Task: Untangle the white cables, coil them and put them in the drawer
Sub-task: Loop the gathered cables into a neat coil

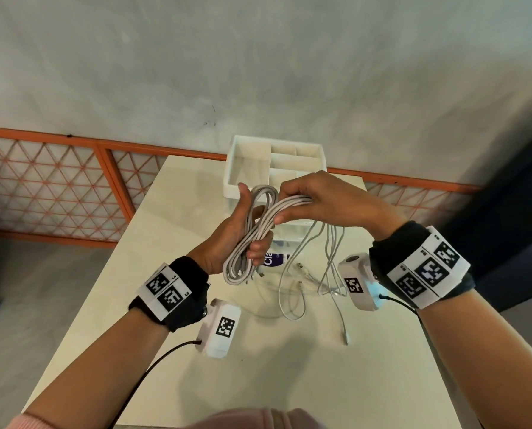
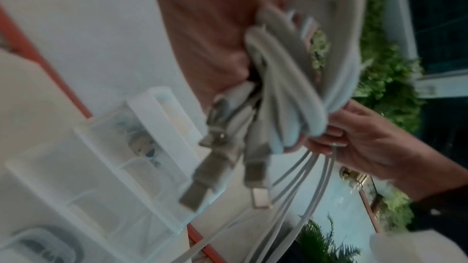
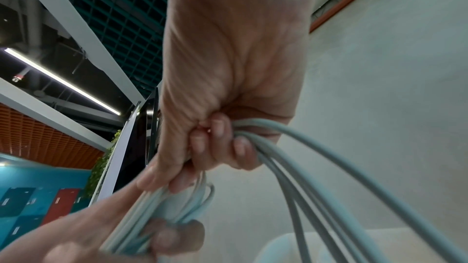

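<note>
1. The left hand grips the coiled bundle of white cable at its waist, thumb up and fingers curled round the strands; it looks best used as the fixed anchor, firm enough that the loops don't slip.
2. The right hand is closed on several strands just beside the bundle's top, and loose cables trail from it to the worktop. Feeding each new loop at the size of the existing ones would keep the coil neat.
3. The plugs dangle under the left hand and could snag; tuck them in last.
4. The hanging strands cross on the worktop, so slow pulls seem wise.
5. The clear drawer unit stands just behind the hands, with a white organiser tray on top.
</note>
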A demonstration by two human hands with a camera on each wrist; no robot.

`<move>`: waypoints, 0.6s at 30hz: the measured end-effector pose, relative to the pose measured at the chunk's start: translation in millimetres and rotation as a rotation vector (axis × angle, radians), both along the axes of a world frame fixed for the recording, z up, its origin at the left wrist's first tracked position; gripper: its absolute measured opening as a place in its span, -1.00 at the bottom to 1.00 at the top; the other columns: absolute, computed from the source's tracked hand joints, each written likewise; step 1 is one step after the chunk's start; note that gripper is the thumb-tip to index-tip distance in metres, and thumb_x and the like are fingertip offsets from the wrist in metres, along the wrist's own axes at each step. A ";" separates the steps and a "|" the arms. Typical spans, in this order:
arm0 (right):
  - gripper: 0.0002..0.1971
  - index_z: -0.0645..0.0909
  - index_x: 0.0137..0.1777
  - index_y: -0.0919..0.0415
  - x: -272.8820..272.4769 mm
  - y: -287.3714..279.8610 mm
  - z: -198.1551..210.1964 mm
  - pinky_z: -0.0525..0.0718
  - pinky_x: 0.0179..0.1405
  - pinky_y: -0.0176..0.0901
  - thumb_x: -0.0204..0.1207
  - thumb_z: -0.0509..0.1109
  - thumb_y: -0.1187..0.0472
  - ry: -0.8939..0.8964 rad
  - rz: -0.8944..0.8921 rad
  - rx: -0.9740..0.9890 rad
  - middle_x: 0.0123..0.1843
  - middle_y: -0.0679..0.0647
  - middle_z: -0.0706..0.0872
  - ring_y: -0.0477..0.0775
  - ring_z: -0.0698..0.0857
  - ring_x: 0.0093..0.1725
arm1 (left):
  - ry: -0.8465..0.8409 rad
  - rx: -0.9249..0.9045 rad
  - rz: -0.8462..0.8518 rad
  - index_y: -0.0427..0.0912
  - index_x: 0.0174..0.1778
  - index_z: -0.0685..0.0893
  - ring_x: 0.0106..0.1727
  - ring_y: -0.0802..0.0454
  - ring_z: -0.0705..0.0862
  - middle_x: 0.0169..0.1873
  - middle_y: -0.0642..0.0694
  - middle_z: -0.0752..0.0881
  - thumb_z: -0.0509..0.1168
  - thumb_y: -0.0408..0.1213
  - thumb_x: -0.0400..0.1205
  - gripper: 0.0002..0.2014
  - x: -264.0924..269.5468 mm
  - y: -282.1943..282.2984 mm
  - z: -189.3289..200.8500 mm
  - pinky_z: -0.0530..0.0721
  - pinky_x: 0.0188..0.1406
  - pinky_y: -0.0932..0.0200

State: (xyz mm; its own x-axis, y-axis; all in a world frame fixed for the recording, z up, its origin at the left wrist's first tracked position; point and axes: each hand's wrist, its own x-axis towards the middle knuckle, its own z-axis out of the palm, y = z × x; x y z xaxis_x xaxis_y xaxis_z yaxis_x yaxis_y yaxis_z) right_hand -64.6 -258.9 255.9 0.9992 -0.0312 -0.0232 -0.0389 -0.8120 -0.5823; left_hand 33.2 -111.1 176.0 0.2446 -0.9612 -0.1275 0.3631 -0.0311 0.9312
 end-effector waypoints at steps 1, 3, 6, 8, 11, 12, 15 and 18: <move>-0.86 0.65 -0.17 0.04 -0.3 0.0 0.9 0.42 -0.33 -0.44 0.44 0.49 0.01 0.006 0.007 -0.021 -0.37 -0.17 0.64 -0.23 0.56 -0.34 | -0.043 0.020 0.016 -0.19 -0.25 0.44 -0.68 0.07 0.27 -0.70 -0.04 0.33 -0.10 0.49 0.39 -0.29 -1.3 -0.9 -0.3 0.43 -0.60 0.22; -0.88 0.63 -0.11 0.07 -0.6 2.3 3.3 0.43 -0.30 -0.45 0.50 0.44 0.05 0.025 0.037 -0.057 -0.31 -0.18 0.64 -0.25 0.59 -0.31 | -0.142 0.088 0.038 -0.22 -0.24 0.45 -0.67 0.04 0.26 -0.69 -0.07 0.33 -0.05 0.45 0.47 -0.31 -3.2 -2.5 -1.2 0.42 -0.59 0.21; -0.88 0.63 -0.05 0.15 0.9 10.2 5.1 0.53 -0.24 -0.34 0.52 0.43 0.12 -0.001 0.063 -0.105 -0.21 -0.13 0.73 -0.20 0.66 -0.22 | -0.242 0.181 -0.004 -0.26 -0.25 0.50 -0.67 0.06 0.23 -0.71 -0.05 0.31 -0.09 0.19 0.69 -0.43 -4.6 -6.2 -4.3 0.38 -0.59 0.23; -0.77 0.57 0.02 0.21 1.9 13.1 4.0 0.58 -0.25 -0.32 0.47 0.49 0.14 -0.059 0.027 -0.044 -0.22 -0.06 0.77 -0.17 0.69 -0.25 | -0.218 0.211 -0.050 -0.27 -0.28 0.51 -0.70 0.07 0.20 -0.73 -0.06 0.29 -0.23 0.21 0.70 -0.34 -5.4 -8.4 -5.3 0.37 -0.63 0.27; -0.51 0.33 -0.01 0.18 1.2 9.4 1.4 0.46 -0.45 -0.40 0.32 0.61 0.10 -0.134 -0.075 0.050 -0.37 0.06 0.73 -0.13 0.56 -0.48 | -0.111 0.198 -0.117 -0.32 -0.22 0.45 -0.73 0.06 0.17 -0.74 -0.09 0.27 -0.44 0.47 0.46 -0.10 -3.6 -9.6 -6.6 0.34 -0.68 0.29; -0.45 0.32 -0.03 0.17 0.7 6.7 0.1 0.42 -0.49 -0.39 0.25 0.65 0.06 -0.138 -0.110 0.057 -0.40 0.10 0.71 -0.12 0.51 -0.53 | -0.073 0.187 -0.145 -0.32 -0.19 0.45 -0.74 0.06 0.17 -0.75 -0.09 0.28 -0.46 0.51 0.41 -0.07 -3.5 -8.8 -7.1 0.32 -0.68 0.29; -0.40 0.38 -0.09 0.21 0.7 -3.6 -5.4 0.34 -0.56 -0.35 0.11 0.71 -0.01 -0.100 -0.207 0.103 -0.49 0.09 0.63 -0.13 0.41 -0.58 | -0.035 0.164 -0.206 -0.27 -0.26 0.47 -0.75 0.09 0.17 -0.75 -0.06 0.27 -0.32 0.57 0.38 -0.10 -7.5 -5.8 -8.6 0.28 -0.69 0.31; -0.49 0.46 -0.12 0.27 1.2 -9.8 -12.1 0.28 -0.55 -0.33 0.17 0.69 0.05 -0.036 -0.227 0.230 -0.49 0.06 0.59 -0.13 0.37 -0.56 | -0.173 0.142 -0.192 -0.25 -0.25 0.49 -0.74 0.12 0.17 -0.74 -0.02 0.26 0.14 0.30 0.54 -0.43 -12.9 -3.1 -8.3 0.27 -0.67 0.30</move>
